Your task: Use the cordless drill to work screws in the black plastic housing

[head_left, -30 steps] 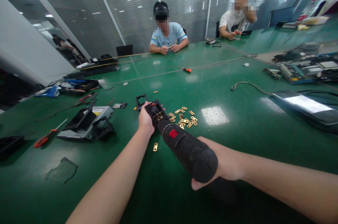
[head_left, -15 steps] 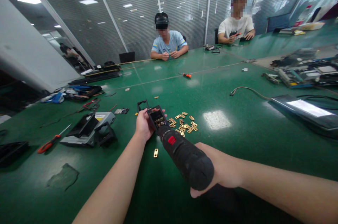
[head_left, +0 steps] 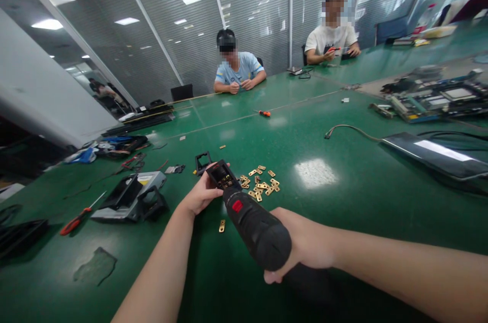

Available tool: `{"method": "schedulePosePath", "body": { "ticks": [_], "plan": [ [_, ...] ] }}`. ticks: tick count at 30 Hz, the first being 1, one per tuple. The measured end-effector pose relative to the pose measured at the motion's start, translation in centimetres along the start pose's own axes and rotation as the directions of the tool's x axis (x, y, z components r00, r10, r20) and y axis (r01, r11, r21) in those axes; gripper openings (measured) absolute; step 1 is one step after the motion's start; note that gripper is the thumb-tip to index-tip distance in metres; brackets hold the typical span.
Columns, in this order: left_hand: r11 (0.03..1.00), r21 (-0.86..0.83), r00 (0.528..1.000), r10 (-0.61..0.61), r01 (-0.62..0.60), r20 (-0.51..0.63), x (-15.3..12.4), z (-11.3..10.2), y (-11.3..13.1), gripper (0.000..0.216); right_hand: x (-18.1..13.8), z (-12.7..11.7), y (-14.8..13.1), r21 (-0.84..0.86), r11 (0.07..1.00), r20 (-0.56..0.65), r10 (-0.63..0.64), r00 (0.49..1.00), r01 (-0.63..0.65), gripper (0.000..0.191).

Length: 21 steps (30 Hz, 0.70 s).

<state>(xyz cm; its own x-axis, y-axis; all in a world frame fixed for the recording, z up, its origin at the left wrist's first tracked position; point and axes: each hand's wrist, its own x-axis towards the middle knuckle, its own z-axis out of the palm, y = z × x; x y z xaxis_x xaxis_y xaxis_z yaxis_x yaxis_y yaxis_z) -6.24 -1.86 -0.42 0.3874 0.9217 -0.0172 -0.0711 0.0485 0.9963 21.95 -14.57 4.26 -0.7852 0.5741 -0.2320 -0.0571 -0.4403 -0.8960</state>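
My left hand (head_left: 200, 196) is closed around a black rectangular housing (head_left: 218, 171) with brass-coloured parts inside it. My right hand (head_left: 301, 236) grips a black cordless power screwdriver (head_left: 259, 234) with a red switch on top. The tool's front end meets the near side of the housing; its tip is hidden from me. Just right of the housing lies a loose pile of small brass plates with holes (head_left: 263, 186). A single brass plate (head_left: 222, 226) rests nearer to me, between my forearms. Behind my left hand stands a black plastic frame (head_left: 202, 161).
On the left are an orange-handled screwdriver (head_left: 76, 222), a grey metal box (head_left: 114, 214) and another black frame (head_left: 152, 203). A flat dark device (head_left: 427, 155) and circuit boards (head_left: 438, 97) lie right. Across the green table sit two people, one in light blue (head_left: 240, 69), one in white (head_left: 331, 41).
My view has shifted slightly. My left hand's thumb now lies along the near side of the housing, close to the tool's front end. Both hands keep their hold.
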Motion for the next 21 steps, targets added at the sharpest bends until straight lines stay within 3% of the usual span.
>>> {"method": "schedulePosePath", "body": {
  "ticks": [6,10,15,21],
  "plan": [
    [0.98,0.197,0.988,0.046,-0.015,-0.151,0.3,0.6,-1.3,0.116,-0.2,0.1,-0.4,0.003,1.0,-0.004,-0.011,1.0,0.011,0.042],
    [0.979,0.2,0.964,0.082,-0.031,-0.253,0.5,1.8,-1.6,0.122,-0.1,0.2,-0.6,0.027,1.0,-0.014,0.0,1.0,0.001,0.042],
    [0.982,0.188,0.907,0.081,-0.002,-0.413,0.6,3.0,-1.5,0.11,0.1,0.2,-0.3,0.032,0.999,0.002,0.004,1.0,-0.004,0.044],
    [0.968,0.252,0.9,0.104,0.007,-0.424,0.6,3.2,-1.6,0.089,0.0,0.1,0.0,0.042,0.999,-0.017,0.01,1.0,-0.009,0.047]
  ]
}}
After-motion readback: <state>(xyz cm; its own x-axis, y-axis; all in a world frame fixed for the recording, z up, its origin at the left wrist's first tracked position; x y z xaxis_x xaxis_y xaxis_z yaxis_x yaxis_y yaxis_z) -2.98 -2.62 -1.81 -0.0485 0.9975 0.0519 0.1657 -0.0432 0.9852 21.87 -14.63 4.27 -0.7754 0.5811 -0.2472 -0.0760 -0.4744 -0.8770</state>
